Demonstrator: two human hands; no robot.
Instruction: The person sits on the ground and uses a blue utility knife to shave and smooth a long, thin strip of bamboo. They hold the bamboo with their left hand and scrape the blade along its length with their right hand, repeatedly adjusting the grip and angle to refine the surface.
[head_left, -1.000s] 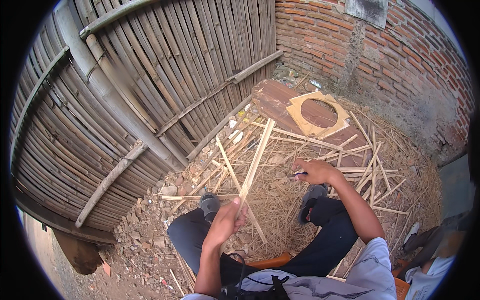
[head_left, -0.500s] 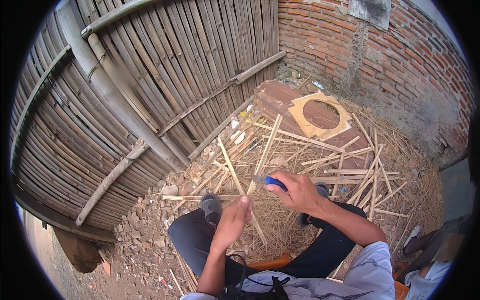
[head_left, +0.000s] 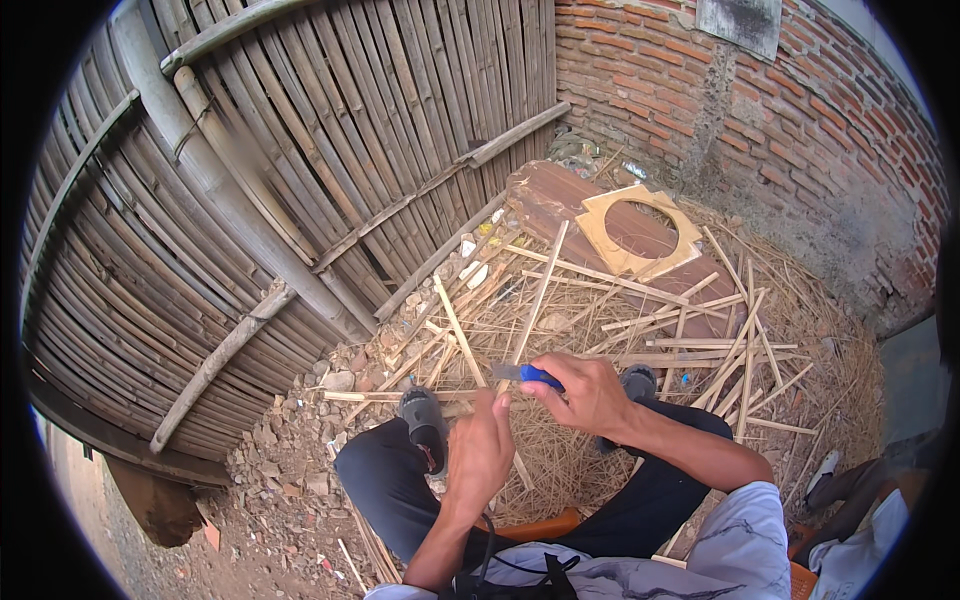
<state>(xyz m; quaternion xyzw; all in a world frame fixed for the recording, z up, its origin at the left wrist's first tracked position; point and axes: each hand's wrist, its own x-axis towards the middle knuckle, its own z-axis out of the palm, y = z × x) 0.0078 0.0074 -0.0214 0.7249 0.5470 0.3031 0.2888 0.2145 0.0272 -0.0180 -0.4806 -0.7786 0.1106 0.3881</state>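
Pinching the near end of 1 pale strip [head_left: 543, 292], the left hand [head_left: 480, 445] is closed, thumb uppermost, at the lower middle of the view, between the knees. And look at the line of that strip: its long axis runs away from the body, leaning a little to the right, out over the straw [head_left: 570, 460] toward the brown board [head_left: 545, 195]. In from the right comes the right hand [head_left: 590, 392], fingers wrapped around a knife [head_left: 540, 376] with a blue handle, the grip closed firmly by the look of it. Here's the relation that counts: the blade [head_left: 508, 371] points left, lying crosswise over the strip just beyond the left thumb, so knife and strip make a steep crossing. It seems to touch the wood, though whether the edge bites in, I cannot tell. The left hand is nearer, right on the strip; the right hand sits just beside it, on its right flank. Below the blade, a 2nd loose strip [head_left: 458, 325] slants the other way, its middle hidden behind the left hand, and more strips [head_left: 745, 350] lie criss-crossed well off to the right.
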